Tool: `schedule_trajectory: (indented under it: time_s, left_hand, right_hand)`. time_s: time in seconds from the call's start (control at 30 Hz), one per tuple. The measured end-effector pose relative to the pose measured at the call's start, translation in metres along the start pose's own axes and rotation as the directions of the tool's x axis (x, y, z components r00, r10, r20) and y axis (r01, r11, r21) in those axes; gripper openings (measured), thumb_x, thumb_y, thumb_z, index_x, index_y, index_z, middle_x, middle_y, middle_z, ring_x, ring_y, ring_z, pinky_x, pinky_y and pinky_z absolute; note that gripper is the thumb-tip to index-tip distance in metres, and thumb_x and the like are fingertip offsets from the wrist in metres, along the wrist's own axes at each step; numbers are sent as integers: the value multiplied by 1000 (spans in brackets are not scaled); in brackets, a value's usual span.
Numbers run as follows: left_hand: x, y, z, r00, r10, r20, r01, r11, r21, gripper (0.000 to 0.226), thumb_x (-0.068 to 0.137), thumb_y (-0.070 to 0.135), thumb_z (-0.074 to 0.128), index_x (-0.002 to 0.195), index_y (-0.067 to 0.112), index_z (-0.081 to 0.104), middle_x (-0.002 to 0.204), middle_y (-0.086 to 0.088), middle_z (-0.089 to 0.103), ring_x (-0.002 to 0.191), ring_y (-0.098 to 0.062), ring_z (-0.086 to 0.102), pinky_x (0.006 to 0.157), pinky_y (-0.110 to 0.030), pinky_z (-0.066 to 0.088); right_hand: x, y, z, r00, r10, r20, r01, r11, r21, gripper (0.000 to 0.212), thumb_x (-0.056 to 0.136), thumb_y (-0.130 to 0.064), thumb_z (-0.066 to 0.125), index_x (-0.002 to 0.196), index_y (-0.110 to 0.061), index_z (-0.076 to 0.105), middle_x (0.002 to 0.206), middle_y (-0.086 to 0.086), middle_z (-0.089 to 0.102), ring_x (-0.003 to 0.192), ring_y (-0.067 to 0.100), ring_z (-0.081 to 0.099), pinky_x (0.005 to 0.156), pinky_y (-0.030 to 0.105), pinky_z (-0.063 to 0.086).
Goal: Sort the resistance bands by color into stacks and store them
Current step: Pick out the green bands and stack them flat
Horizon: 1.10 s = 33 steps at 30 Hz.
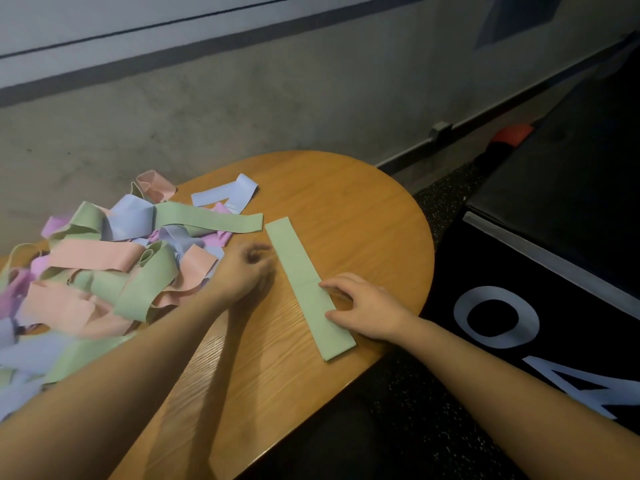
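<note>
A flat green band (304, 275) lies straight on the round wooden table (363, 209), running from the middle toward the front edge. My right hand (363, 306) rests on its near half, fingertips pressing the band down. My left hand (247, 268) hovers just left of the band, blurred, fingers loosely curled and holding nothing that I can see. A tangled pile of bands (104, 265) in green, pink, lilac and pale blue covers the table's left side. A second long green band (214, 220) sticks out of the pile toward the flat one.
A concrete wall (242, 98) stands behind the table. To the right is a black padded box (554, 254) with white letters, close to the table's edge. A red object (512, 135) lies on the dark floor behind it. Bare tabletop shows at the far right.
</note>
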<state>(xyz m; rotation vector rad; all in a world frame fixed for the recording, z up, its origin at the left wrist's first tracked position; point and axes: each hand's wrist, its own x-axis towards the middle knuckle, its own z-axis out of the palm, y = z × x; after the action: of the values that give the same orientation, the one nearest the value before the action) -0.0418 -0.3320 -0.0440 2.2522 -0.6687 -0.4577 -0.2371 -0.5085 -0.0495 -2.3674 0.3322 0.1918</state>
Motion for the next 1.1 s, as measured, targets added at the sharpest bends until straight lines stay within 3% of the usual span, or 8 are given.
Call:
schedule_trajectory:
  time_s: [0.17,0.3,0.4,0.5,0.67,0.83,0.93,1.1]
  left_hand:
    - [-30,-16,-11,999,27,22,-28,998,49,17,100,22,59,115,23,68,120,3,63,111,-11,60,101,-32,49]
    - [-57,-32,-26,999,32,-1,-32,996,82,16,101,22,57,108,28,69,116,11,63,101,5,57,88,-20,46]
    - [-79,-46,-41,994,45,-96,-35,994,105,17,99,25,58,100,39,67,111,14,64,100,-1,58,88,-27,48]
    - [-101,-61,-55,973,81,-216,-64,994,85,30,96,15,60,92,45,63,100,14,64,93,-4,60,82,-28,48]
    - [-142,-85,-84,943,124,-308,-98,990,100,26,94,10,62,103,34,65,103,16,64,95,4,57,79,-15,43]
    - [-171,-124,-102,922,126,-367,-82,988,134,27,92,7,61,108,29,64,107,12,61,100,0,54,85,-26,48]
    - [-179,-144,-105,919,100,-381,-69,993,95,28,92,6,60,114,23,66,113,7,62,104,-8,56,89,-33,51]
    - [-179,-151,-95,896,122,-427,-94,992,85,25,91,6,63,110,23,65,103,7,61,95,-10,56,85,-34,50]
  right_hand:
    - [-2,-7,2,998,13,-56,-8,996,89,52,95,-38,62,145,-38,45,144,-16,41,126,4,46,104,35,48]
    - [-2,-24,9,995,-49,-90,58,994,96,46,96,-37,61,139,-40,48,138,-17,43,101,-6,49,93,26,47]
    - [2,-42,18,990,-100,-101,110,989,98,43,94,-32,64,135,-38,53,136,-15,46,111,-5,49,102,28,44]
    - [8,-63,31,984,-152,-89,161,981,107,40,92,-27,67,130,-34,58,130,-12,51,80,-14,50,87,21,43]
    - [20,-99,55,975,-216,-42,219,974,60,34,92,-26,68,124,-32,64,121,-10,59,74,-21,49,70,6,34]
    - [32,-141,81,965,-260,45,259,965,33,28,93,-28,67,121,-34,64,118,-10,63,83,-5,53,84,23,46]
    - [44,-163,94,959,-277,58,275,961,28,29,93,-28,66,121,-34,65,118,-10,64,92,3,59,85,24,49]
    - [71,-199,103,944,-331,9,331,943,14,35,94,-23,63,129,-27,63,127,-6,63,109,9,59,93,27,50]
